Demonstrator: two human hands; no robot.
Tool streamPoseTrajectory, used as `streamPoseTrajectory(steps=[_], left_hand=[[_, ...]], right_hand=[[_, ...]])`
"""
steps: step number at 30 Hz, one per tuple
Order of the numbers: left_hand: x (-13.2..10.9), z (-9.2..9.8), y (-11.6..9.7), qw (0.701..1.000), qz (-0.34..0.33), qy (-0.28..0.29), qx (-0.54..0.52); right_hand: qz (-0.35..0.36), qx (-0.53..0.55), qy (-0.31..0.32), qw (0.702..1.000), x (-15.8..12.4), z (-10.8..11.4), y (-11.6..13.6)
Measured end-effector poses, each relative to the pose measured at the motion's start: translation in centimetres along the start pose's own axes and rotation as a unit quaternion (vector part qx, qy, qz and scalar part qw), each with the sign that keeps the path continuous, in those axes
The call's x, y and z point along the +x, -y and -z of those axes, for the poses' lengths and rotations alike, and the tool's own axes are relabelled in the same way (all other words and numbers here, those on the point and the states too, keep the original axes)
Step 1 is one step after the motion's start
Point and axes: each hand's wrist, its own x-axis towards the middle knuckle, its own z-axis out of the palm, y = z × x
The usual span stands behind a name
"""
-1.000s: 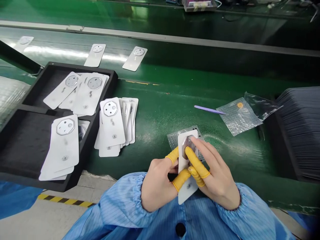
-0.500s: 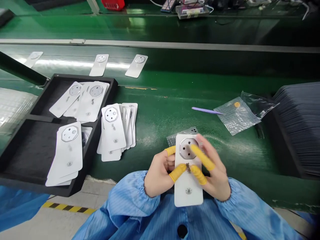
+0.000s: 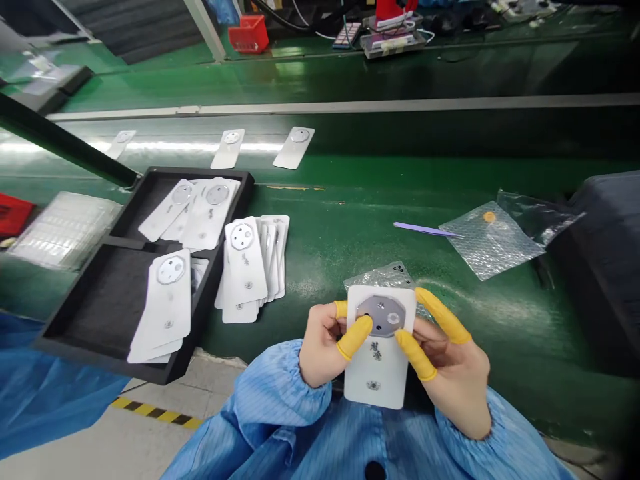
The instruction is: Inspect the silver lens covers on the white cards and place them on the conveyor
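Both my hands hold one white panel upright in front of my chest. It has a grey octagonal inset with holes near the top and dark markings below. My left hand grips its left edge, with the yellow-covered thumb on the inset. At the right edge is my right hand, its thumb on the inset's lower right and its index finger raised by the top corner. Just behind the panel lies a clear bag with small black dots. A stack of similar panels rests left of my hands.
A black divided tray with more panels stands at the left. Three panels lie farther back, one of them here. Purple tweezers and bubble wrap lie to the right, beside a dark bin.
The view has shifted, so the table items appear farther right. The held panel's top has tilted, and my right index finger has moved from over the inset to the panel's top right corner.
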Motion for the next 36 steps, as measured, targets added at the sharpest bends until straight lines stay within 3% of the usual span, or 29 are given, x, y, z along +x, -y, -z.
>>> streamPoseTrajectory(steps=[8,14,24,26,29,32,34,36], left_hand=[[0.4,1.1,-0.1,0.999,0.036,0.034,0.015],[0.4,1.7,-0.8,0.993,0.029,0.113,0.002],[-0.2,0.9,0.2,1.000,0.002,0.000,0.021],[-0.3,0.7,0.4,1.000,-0.001,-0.004,0.026],[-0.1,1.0,0.3,0.999,0.028,0.033,0.013],[0.6,3.5,-1.0,0.999,0.037,0.034,0.011],[1.2,6.8,-2.5,0.996,-0.006,-0.027,0.086],[2.1,10.7,-4.1,0.967,-0.060,-0.124,0.217]], right_hand=[[-0.002,0.011,0.032,0.999,0.2,0.2,-0.2],[-0.013,0.006,0.033,0.999,0.5,0.6,-0.8],[-0.020,0.053,0.051,0.997,0.2,-0.4,-1.1],[-0.016,0.050,0.042,0.998,0.2,-0.5,-1.1],[-0.011,0.042,0.041,0.998,0.4,-0.7,-1.1],[0.010,-0.027,0.084,0.996,0.6,-0.6,-1.6],[0.067,-0.135,0.109,0.982,1.0,0.0,-2.2],[0.152,-0.260,0.112,0.947,1.4,0.9,-3.2]])
